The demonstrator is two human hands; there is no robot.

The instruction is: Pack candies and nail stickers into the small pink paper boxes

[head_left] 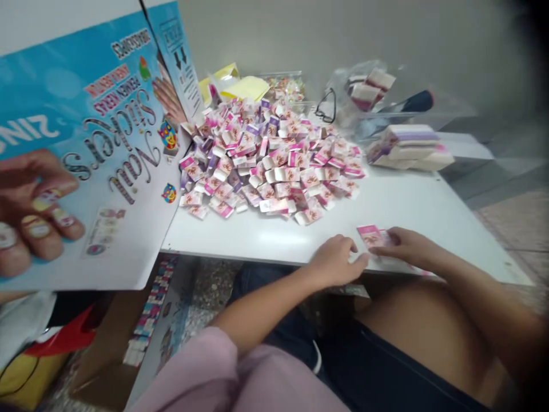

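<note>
Big carton (38, 103) on the left, can't see inside; below the tabletop (240, 237)'s left end a cardboard box (109, 349) has rows of little packs (150, 303). Clear tray (285, 86) at the far edge holds colourful bits. Left hand (337, 262)'s loosely open, just left of the flat pink box (369, 236) by the near edge. Right hand (407, 247)'s nearer, pinching it from the right; long axis is partly covered.

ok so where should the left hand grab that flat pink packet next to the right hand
Probably by its upper left edge, pinched between thumb and fingertips, coming from the left. The pink packet looks flat, with that edge uncovered and on the left hand's side, while the right hand crowds its right side.
</note>
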